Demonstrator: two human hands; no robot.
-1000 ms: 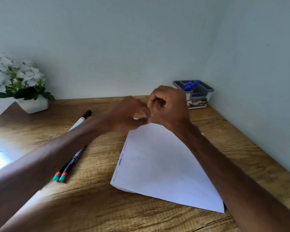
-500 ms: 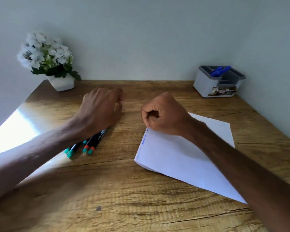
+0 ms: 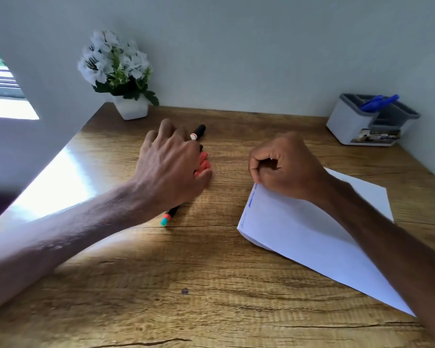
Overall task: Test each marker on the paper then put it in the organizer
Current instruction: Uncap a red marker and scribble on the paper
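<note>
Draped over the loose markers (image 3: 200,130) on the worktop (image 3: 211,285), the left grip (image 3: 171,167) may be pinching one; I cannot tell. The right grip (image 3: 284,169) is a curled fist on the paper (image 3: 299,234), with nothing visible inside. Likely step: fetching the next marker. Next it needs lifting, uncapping and scribbling, then a trip to the organizer (image 3: 347,124) at the far right.
</note>
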